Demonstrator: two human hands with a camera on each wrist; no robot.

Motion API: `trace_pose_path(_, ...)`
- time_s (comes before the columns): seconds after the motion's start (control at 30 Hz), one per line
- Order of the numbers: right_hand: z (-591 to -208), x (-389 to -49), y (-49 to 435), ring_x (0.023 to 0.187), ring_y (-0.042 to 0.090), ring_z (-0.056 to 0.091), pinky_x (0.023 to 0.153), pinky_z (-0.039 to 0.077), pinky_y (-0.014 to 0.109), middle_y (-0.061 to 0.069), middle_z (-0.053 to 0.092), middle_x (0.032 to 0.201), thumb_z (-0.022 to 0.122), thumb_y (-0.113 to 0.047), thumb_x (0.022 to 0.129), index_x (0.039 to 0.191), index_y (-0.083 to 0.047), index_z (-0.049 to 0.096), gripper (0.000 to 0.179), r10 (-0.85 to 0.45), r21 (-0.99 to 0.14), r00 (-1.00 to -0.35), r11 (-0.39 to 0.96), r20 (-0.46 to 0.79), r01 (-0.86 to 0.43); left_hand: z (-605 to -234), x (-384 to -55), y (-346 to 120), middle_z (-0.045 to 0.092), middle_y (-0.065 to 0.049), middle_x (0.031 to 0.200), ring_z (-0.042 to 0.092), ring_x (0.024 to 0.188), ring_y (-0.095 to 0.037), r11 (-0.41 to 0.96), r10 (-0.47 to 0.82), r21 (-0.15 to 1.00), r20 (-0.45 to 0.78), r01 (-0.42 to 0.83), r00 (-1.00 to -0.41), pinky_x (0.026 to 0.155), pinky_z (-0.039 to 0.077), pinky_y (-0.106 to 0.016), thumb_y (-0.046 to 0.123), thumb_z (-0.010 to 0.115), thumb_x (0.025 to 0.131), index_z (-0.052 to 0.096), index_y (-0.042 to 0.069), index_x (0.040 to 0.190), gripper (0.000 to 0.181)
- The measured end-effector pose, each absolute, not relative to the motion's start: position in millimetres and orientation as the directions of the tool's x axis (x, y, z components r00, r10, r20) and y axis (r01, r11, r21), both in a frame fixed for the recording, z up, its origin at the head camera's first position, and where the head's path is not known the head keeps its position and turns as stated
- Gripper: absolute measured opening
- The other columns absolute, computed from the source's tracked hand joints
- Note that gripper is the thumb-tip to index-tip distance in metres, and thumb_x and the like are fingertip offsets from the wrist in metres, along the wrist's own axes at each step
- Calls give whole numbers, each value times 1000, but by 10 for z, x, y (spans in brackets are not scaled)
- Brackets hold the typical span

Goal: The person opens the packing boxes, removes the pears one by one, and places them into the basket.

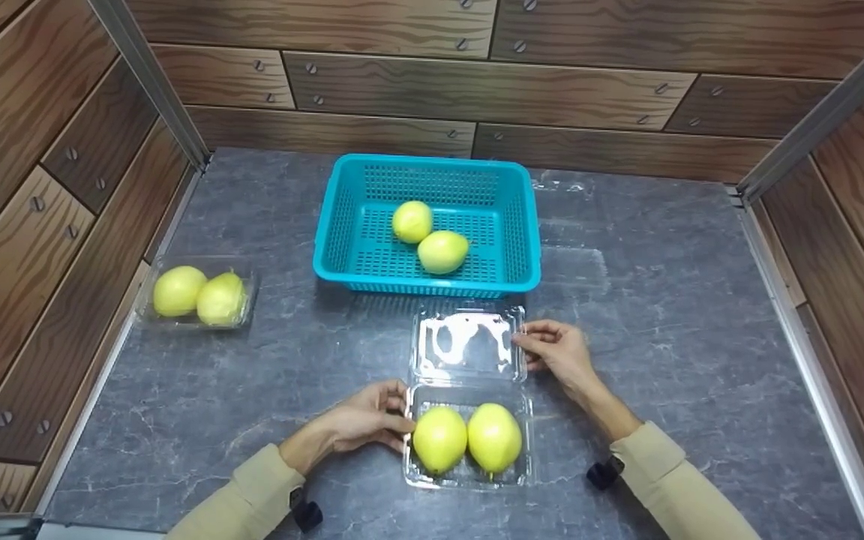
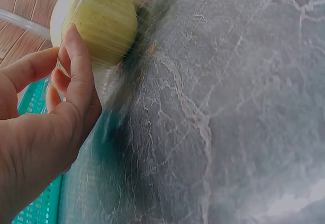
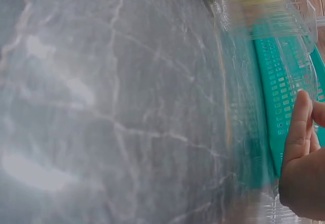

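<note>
A clear plastic clamshell box point(image 1: 469, 484) lies with its lid folded back, two yellow pears point(image 1: 439, 439) side by side in its base. My left hand point(image 1: 368, 418) pinches the left rim of the base between thumb and fingers, next to a pear point(image 2: 109, 23) in the left wrist view. At the right edge of the raised lid point(image 1: 469, 346), my right hand point(image 1: 558, 352) grips the plastic between thumb and fingertips. In the right wrist view the fingers point(image 3: 299, 127) overlap the lid, with the teal basket point(image 3: 277, 97) showing through the plastic.
Just beyond the lid stands the teal basket point(image 1: 432, 286) with two more yellow pears point(image 1: 443, 252). A closed clear box point(image 1: 250, 319) holding two pears sits by the left wall. Clear plastic pieces point(image 1: 571, 266) lie right of the basket. Wood-patterned panels point(image 1: 477, 90) border the grey tabletop.
</note>
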State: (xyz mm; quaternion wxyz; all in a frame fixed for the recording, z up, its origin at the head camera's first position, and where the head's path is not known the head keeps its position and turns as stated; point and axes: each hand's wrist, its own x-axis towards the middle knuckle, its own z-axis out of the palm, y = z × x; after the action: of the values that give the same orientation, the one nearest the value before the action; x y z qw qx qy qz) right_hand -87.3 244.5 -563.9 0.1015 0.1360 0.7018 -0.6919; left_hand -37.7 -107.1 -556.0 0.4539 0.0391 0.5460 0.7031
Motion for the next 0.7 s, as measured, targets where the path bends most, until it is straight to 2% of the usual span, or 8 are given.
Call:
trace_pose_path(0.23,-5648,-927,2472,61,9,71,61,65,25,0,80,85,77,-7,95,127,15,65,41,19,-920,-920,1,-392,392,-5557,-413,-1041,60,-1,90,64,79,-15,3,664,799,-451,-601,-597,70,66,-31,-12,66,89,49,8,105,30)
trace_pose_path(0.7,-5690,-1034,2503,65,9,72,64,65,26,-2,76,87,78,-16,96,133,13,62,49,15,-896,-897,37,-442,442,-5560,-539,-996,58,-1,89,62,81,-15,2,632,806,-460,-592,-623,69,65,-30,-11,67,90,49,8,106,30)
